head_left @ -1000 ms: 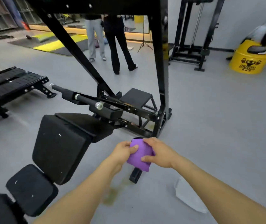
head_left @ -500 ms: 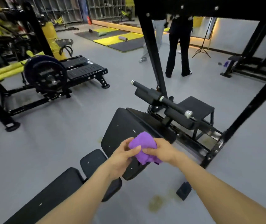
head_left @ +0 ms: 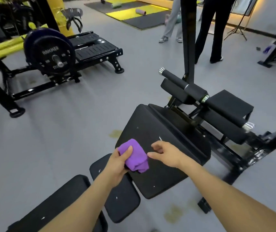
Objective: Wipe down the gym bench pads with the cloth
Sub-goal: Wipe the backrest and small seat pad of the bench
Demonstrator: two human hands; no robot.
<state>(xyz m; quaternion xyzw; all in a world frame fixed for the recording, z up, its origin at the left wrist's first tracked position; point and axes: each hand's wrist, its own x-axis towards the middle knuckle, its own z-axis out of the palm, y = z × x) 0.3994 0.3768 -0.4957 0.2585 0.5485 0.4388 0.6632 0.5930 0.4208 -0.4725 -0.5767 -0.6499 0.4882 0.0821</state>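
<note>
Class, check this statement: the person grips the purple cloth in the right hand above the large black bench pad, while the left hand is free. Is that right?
No, the hands are swapped. The head view shows the left hand gripping the purple cloth above the large black bench pad, while the right hand is free.

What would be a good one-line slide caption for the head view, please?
Left hand grips a purple cloth above the large black bench pad; right hand beside it, holding nothing.
</note>
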